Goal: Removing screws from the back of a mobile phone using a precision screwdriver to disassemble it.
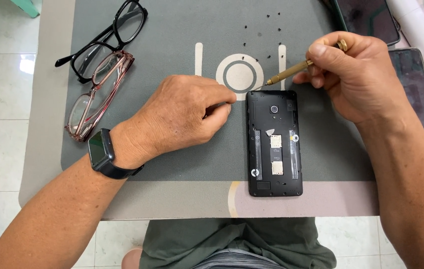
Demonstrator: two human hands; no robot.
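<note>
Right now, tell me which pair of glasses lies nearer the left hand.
The pink-framed glasses, lying just beside the left hand and its watch. The black-framed glasses sit farther up the grey mat, overlapping the pink pair's top.

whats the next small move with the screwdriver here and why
Probably bring the brass screwdriver tip onto the top left corner of the open phone. The right hand holds it with the tip just at that corner, the left hand rests beside the phone's left edge, and small black screws already lie on the grey mat.
</note>
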